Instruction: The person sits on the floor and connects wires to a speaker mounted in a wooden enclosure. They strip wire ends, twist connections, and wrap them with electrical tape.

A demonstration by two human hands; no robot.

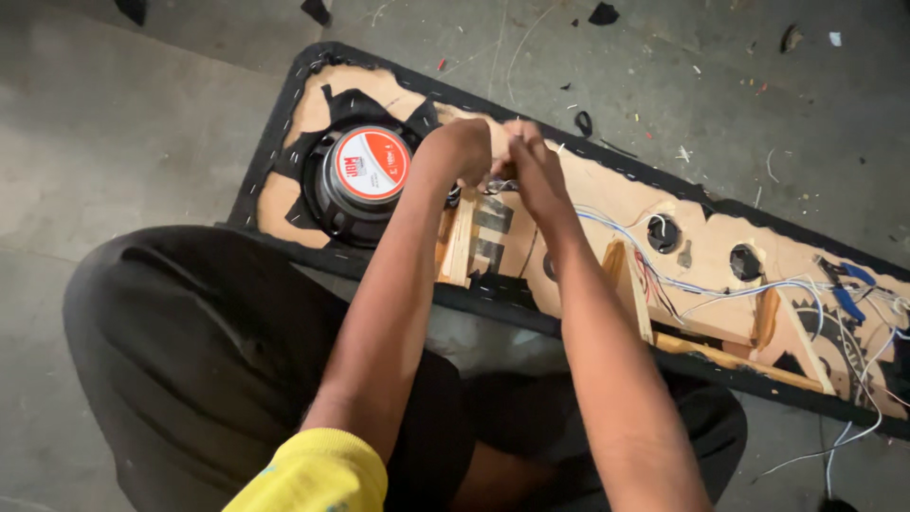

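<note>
A long wooden speaker panel [607,194] edged in black fabric lies on the concrete floor. A round black speaker [365,180] with a red and white magnet cap sits at its left end. My left hand [464,147] and my right hand [531,166] meet just right of the speaker, above a small wooden partition. Both pinch something thin and pale between them, seemingly a wire; the fingers hide it and motion blur smears it. White and blue wires [720,284] run along the panel to the right.
My legs in black trousers [199,351] are folded in front of the panel. Two small round black parts [664,232] sit in holes further right. Blue-handled pliers [848,284] lie at the far right end. Scraps of fabric and wire litter the floor [720,85].
</note>
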